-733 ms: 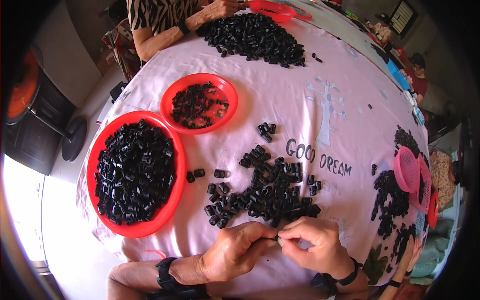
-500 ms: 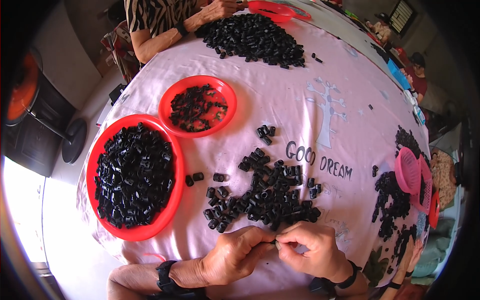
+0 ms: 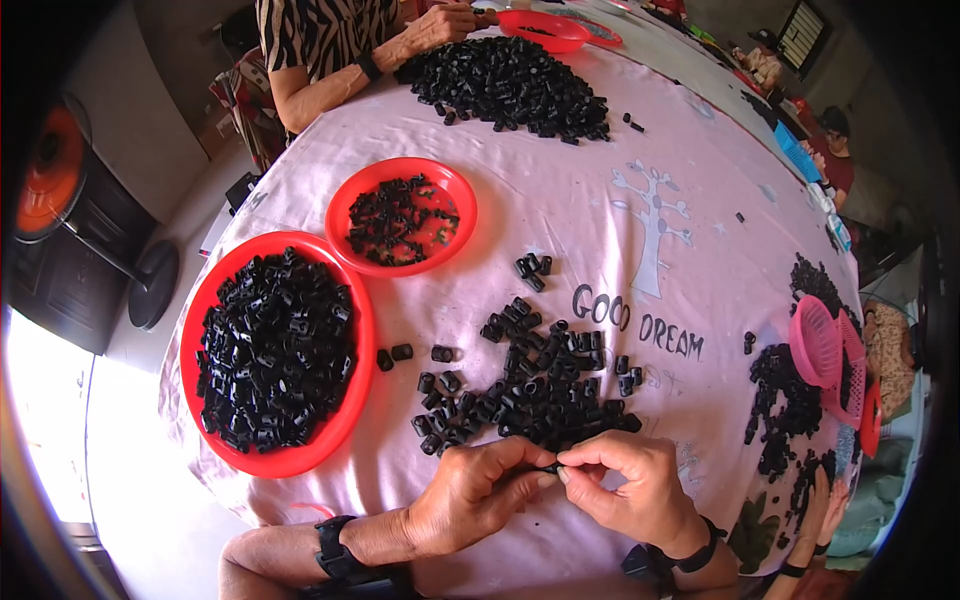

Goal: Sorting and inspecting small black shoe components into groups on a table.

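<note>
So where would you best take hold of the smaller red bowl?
Probably pinch the smaller red bowl by its right rim, coming from the right: the raised edge makes a handy lip there, while the larger red basin crowds its lower left.

The pink cloth-covered tabletop (image 3: 540, 190) looks soft and matt, ruffled by creases, with a pale grey tree print (image 3: 648, 250) flat in the fabric at 2 o'clock. Between 8 and 9 o'clock, a large round red plastic basin (image 3: 365, 350) is smooth and glossy; a smaller round red plastic dish (image 3: 468, 208), between 10 and 11 o'clock, shares that shine. Small black hollow cylindrical plastic pieces (image 3: 540, 378) at 5 o'clock are smooth with a low sheen; those heaped in the basin glint more brightly. At 11 o'clock, a black-and-beige striped cloth shirt (image 3: 320, 35) looks matt.
</note>
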`<state>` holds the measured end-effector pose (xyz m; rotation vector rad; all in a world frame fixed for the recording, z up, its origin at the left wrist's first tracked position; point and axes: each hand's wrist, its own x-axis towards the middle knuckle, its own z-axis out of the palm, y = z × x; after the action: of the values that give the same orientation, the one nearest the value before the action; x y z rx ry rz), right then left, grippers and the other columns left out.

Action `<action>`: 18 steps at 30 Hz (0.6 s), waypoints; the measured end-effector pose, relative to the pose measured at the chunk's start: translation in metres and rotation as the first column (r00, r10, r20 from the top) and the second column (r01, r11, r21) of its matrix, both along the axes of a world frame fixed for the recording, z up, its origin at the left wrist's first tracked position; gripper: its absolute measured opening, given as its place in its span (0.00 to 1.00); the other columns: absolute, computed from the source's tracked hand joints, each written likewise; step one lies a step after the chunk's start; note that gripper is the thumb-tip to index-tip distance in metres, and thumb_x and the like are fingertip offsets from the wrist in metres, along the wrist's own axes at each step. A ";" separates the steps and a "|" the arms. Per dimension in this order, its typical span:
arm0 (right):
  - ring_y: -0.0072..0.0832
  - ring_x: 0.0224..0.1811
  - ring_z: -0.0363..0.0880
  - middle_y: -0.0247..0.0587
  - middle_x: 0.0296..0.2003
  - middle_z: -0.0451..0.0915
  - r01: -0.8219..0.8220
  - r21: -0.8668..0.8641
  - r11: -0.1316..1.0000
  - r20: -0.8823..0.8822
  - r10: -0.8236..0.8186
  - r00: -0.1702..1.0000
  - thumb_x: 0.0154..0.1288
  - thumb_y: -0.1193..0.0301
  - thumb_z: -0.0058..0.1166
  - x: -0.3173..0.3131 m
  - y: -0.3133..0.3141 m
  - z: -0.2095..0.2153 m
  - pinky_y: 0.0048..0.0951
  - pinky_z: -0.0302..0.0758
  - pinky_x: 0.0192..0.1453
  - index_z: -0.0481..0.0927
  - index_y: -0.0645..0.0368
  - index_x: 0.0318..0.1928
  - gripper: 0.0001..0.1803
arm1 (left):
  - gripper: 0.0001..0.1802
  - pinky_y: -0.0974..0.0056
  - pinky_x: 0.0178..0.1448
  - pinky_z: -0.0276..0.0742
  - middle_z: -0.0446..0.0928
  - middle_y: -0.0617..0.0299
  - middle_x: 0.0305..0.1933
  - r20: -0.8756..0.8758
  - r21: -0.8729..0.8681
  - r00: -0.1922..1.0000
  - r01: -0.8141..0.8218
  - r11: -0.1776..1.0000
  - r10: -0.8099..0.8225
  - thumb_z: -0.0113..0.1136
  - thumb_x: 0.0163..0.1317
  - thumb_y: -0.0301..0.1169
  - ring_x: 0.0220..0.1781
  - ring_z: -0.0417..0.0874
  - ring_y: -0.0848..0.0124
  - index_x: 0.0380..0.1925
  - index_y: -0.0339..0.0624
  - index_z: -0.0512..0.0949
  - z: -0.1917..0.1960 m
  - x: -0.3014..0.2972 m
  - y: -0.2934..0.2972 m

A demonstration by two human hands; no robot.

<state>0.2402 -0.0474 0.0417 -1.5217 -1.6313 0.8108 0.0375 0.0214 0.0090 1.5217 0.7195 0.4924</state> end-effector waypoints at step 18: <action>0.33 0.32 0.87 0.47 0.36 0.87 -0.035 0.177 0.984 0.160 0.006 0.987 0.54 0.83 0.68 -0.011 -0.001 0.004 0.29 0.84 0.35 0.85 0.63 0.44 0.15 | 0.11 0.71 0.42 0.81 0.84 0.64 0.35 0.069 -0.418 0.997 -0.003 0.909 0.035 0.65 0.71 0.29 0.37 0.83 0.81 0.49 0.35 0.80 -0.001 0.002 -0.002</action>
<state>0.2292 -0.0480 0.0453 -1.4745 -1.7875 0.5479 0.0394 0.0193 0.0075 1.0894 0.7286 0.3778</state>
